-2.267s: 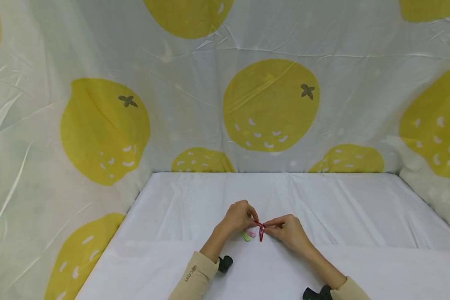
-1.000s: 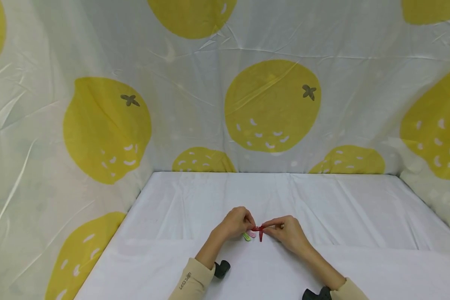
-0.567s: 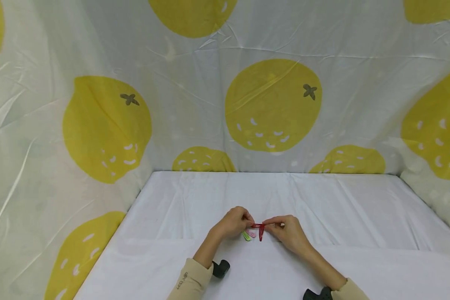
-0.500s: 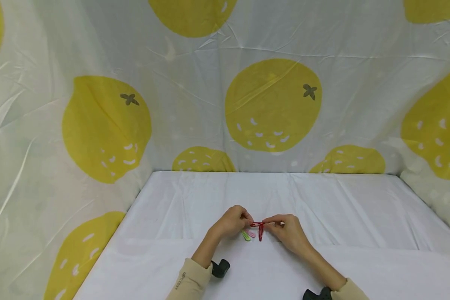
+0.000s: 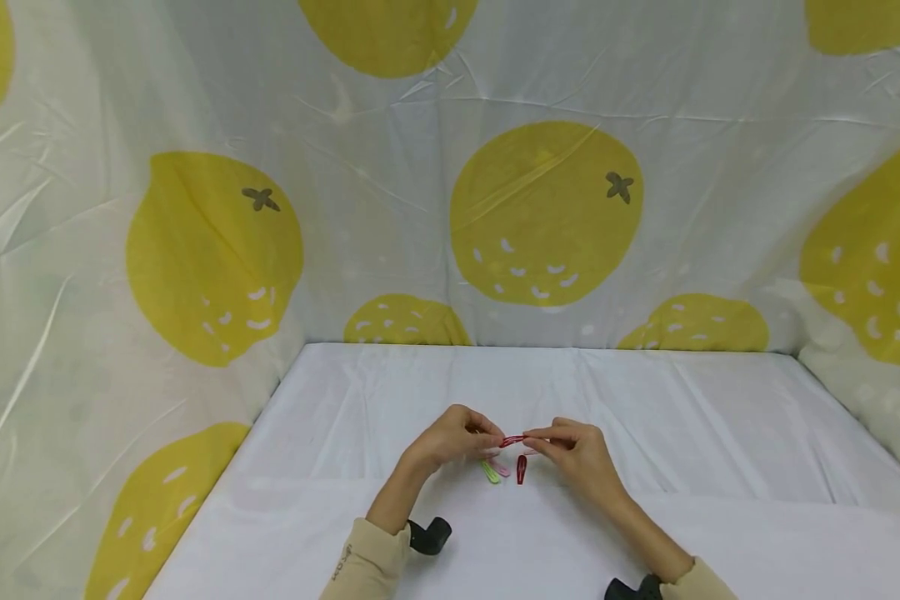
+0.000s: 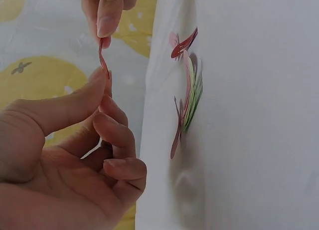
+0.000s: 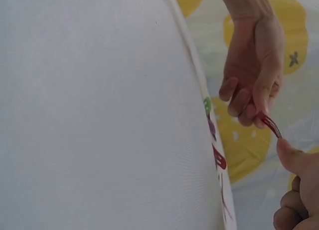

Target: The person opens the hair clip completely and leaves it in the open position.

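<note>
A red snap hair clip (image 5: pixel 512 440) is stretched between both hands above the table, held in the air. My left hand (image 5: pixel 450 435) pinches one end between thumb and forefinger, its other fingers curled in the left wrist view. The opposite end is pinched by my right hand (image 5: pixel 583 460). In the right wrist view the clip (image 7: pixel 271 125) looks slightly bowed. Below it, a second red hair clip (image 5: pixel 521 469) lies on the table. Left of that lie a green hair clip (image 5: pixel 491 472) and a pink hair clip (image 5: pixel 501 468), side by side.
A thin pale pink piece (image 5: pixel 531 452) lies beside the right fingertips. White cloth covers the table (image 5: pixel 390 383). A curtain printed with lemons (image 5: pixel 543 212) stands behind and along the sides. Black wrist cameras (image 5: pixel 430 536) sit by both sleeves.
Both hands have risen slightly, the left also shifting left. The held red clip, which overlapped the other red clip earlier, now shows apart from it.
</note>
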Motion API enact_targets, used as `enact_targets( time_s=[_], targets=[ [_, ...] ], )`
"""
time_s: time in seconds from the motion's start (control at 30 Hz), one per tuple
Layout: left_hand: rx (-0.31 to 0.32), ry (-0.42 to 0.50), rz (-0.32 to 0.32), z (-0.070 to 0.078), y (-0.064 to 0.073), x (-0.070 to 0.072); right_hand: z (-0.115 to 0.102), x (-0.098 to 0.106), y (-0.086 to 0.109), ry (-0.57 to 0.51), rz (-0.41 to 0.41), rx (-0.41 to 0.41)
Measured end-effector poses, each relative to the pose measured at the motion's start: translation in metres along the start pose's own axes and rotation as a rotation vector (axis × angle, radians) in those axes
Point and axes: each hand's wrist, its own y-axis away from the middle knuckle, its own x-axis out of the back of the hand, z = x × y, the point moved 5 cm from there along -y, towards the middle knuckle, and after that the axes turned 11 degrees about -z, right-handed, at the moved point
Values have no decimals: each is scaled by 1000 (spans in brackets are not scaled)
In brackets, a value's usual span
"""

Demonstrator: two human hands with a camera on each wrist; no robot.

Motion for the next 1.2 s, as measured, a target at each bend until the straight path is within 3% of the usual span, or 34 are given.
enact_targets(
  time_s=[0.13,0.33,0.47,0.77,0.93,1.2],
  targets=[
    [-42,-6,12,1,-1,0,2,2,-1,-28,1,-24],
    [-232,-244,110,14,-1,0,1,5,-3,-29,20,-49],
    [-302,-300,187,21,1,2,-1,8,-5,-27,40,-91],
    [-344,-235,236,24,1,0,4,13,-5,-14,43,-214],
    [-343,-189,237,22,0,-1,2,11,-5,-69,-10,-239],
    [-353,-11,139,14,-2,0,4,10,-5,-252,-137,-328]
  ],
)
